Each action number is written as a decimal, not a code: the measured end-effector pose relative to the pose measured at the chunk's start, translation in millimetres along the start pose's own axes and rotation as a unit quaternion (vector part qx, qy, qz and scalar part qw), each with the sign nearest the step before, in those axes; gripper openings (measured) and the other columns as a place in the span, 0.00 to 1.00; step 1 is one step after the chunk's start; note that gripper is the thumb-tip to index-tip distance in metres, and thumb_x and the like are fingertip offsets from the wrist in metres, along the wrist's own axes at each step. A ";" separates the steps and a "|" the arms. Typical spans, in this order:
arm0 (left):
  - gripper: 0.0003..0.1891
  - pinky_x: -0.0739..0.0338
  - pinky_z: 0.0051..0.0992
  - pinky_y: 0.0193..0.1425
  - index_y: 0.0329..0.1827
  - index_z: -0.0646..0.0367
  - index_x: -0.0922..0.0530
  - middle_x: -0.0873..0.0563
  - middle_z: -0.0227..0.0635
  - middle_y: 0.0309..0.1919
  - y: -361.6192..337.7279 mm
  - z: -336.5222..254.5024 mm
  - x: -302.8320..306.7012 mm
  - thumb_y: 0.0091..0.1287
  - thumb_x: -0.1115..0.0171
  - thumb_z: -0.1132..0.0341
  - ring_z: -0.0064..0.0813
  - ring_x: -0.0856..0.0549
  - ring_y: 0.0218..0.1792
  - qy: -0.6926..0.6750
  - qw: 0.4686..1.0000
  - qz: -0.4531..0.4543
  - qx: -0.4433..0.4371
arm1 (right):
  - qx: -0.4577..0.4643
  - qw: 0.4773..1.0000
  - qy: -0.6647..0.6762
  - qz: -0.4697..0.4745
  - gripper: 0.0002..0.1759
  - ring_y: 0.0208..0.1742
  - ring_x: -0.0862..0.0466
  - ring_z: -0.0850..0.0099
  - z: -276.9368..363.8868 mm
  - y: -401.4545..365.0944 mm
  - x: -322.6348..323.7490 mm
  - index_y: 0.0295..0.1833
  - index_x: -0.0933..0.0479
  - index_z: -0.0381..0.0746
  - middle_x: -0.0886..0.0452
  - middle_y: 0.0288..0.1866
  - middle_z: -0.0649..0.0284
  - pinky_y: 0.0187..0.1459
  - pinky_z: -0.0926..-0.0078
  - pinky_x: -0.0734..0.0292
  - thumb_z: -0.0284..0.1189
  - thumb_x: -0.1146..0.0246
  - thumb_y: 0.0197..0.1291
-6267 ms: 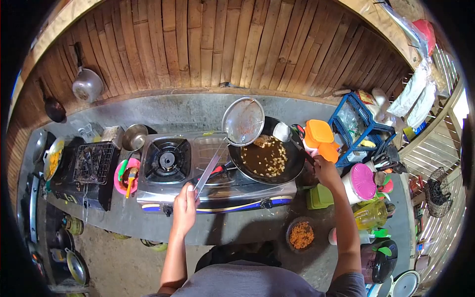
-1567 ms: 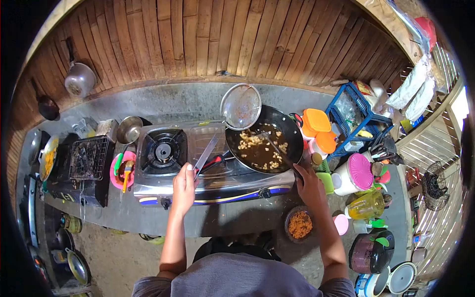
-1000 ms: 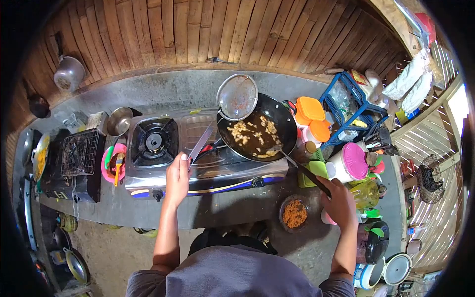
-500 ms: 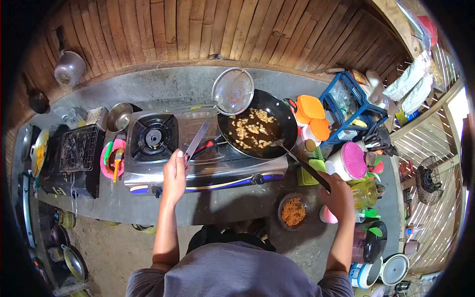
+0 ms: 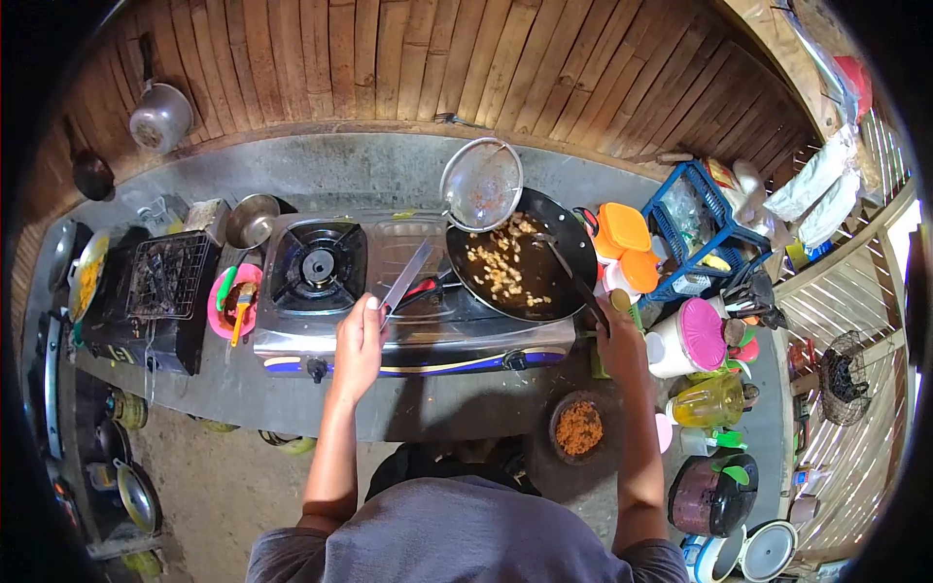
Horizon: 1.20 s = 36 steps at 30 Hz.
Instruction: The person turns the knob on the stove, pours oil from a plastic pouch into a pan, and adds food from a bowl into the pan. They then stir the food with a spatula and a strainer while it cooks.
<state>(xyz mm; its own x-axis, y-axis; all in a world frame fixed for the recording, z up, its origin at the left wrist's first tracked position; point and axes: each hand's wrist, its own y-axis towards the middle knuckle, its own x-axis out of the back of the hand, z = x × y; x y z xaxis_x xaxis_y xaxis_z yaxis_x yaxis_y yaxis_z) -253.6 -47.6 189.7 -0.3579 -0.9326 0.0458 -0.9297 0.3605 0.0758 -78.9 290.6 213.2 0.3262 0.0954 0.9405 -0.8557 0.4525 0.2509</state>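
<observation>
My left hand point(image 5: 360, 345) is closed around a flat, shiny metal blade point(image 5: 407, 276) that points up and to the right. The red and black handle point(image 5: 422, 290) of the dark frying pan point(image 5: 569, 291) runs close beside this grip. In the pan, browned chopped pieces point(image 5: 505, 267) lie in dark oil. My right hand point(image 5: 622, 345) grips a spatula point(image 5: 575, 276) by its long black handle, and its metal head is in the oil near the pan's far side. A round wire strainer point(image 5: 482, 185) overlaps the pan's far left rim.
The pan sits on the right side of a two-burner stove point(image 5: 428, 340); the left burner point(image 5: 318, 266) is bare. A bowl of orange paste point(image 5: 579, 428) stands near my right forearm. Tubs, a pink-lidded container point(image 5: 702, 335) and a blue rack point(image 5: 700, 233) crowd the right side.
My right hand has moved left and forward, and the spatula head has shifted from the pan's right side toward its far side. The chopped pieces have been spread. The whole view has shifted slightly.
</observation>
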 end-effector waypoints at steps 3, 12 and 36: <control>0.16 0.35 0.15 0.30 0.35 0.56 0.31 0.31 0.21 0.28 -1.1 -1.7 0.2 0.77 0.56 0.54 0.10 0.34 0.28 0.008 1.000 0.004 -0.008 | 0.016 0.999 0.012 -0.027 0.21 0.40 0.19 0.46 2.7 11.5 -12.4 0.62 0.30 0.42 0.22 0.46 0.45 0.39 0.50 0.23 0.27 0.45 0.62; 0.17 0.35 0.15 0.29 0.36 0.57 0.31 0.32 0.22 0.28 -8.0 -3.5 1.5 0.77 0.56 0.54 0.11 0.34 0.27 -0.002 1.000 -0.007 -0.009 | 0.041 0.998 0.041 -0.013 0.19 0.35 0.19 0.46 -40.5 55.3 -37.9 0.59 0.29 0.35 0.19 0.34 0.43 0.40 0.50 0.25 0.28 0.48 0.64; 0.16 0.39 0.15 0.27 0.34 0.57 0.31 0.33 0.20 0.27 -2.4 -2.5 -1.2 0.78 0.57 0.56 0.10 0.36 0.25 0.025 1.000 0.002 -0.010 | -0.140 0.892 0.265 0.339 0.20 0.22 0.29 0.81 23.3 9.3 81.1 0.65 0.29 0.45 0.24 0.27 0.67 0.24 0.80 0.32 0.33 0.45 0.69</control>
<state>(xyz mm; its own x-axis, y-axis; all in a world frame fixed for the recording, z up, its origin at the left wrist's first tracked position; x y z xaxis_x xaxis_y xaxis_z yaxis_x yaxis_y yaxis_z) -250.7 -47.3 191.9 -0.3568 -0.9293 0.0952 -0.9259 0.3653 0.0963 -69.7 281.8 297.1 -0.0200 0.8028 0.5959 -0.8186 0.3290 -0.4708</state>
